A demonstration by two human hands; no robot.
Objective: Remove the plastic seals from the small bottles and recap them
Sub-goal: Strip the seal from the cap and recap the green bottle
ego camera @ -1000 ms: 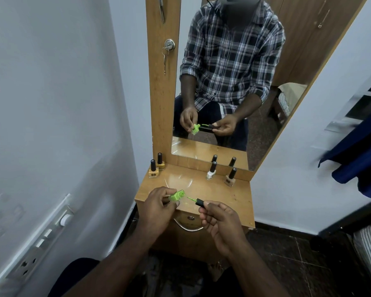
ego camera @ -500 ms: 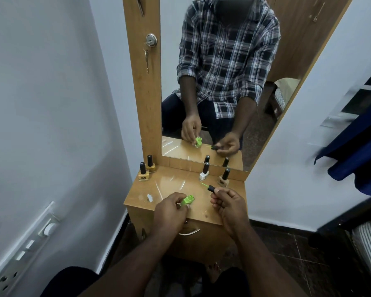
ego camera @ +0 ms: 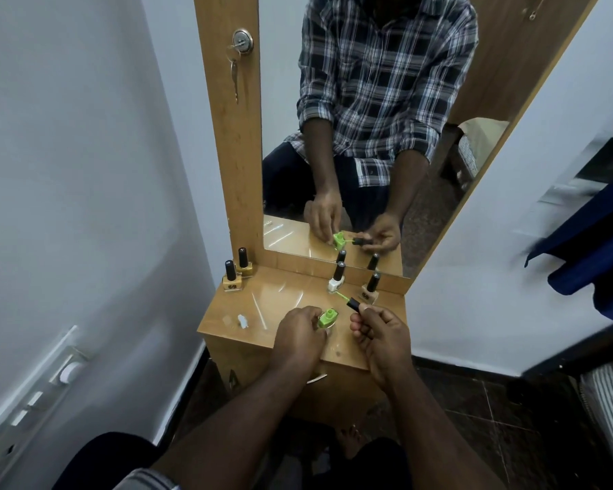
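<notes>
My left hand [ego camera: 298,334] grips a small green bottle [ego camera: 328,318] that stands uncapped on the wooden dresser top [ego camera: 280,302]. To its right, my right hand [ego camera: 379,334] pinches the bottle's black cap [ego camera: 353,305], whose green-coated brush [ego camera: 342,296] points up and to the left, away from the bottle. Two yellow bottles [ego camera: 232,277] with black caps stand at the back left. A white bottle [ego camera: 336,279] and a beige bottle [ego camera: 370,291] stand capped at the back right, just beyond the brush.
A small pale scrap of plastic [ego camera: 242,320] lies on the dresser's left part. A tall mirror [ego camera: 368,136] rises behind the bottles and shows a person's hands. A key hangs from a lock [ego camera: 242,42] on the frame. Dark cloth [ego camera: 595,249] hangs at right.
The green bottle went from held in the air to standing on the dresser top. My right hand carried the cap and brush up and to the right, clear of the bottle.
</notes>
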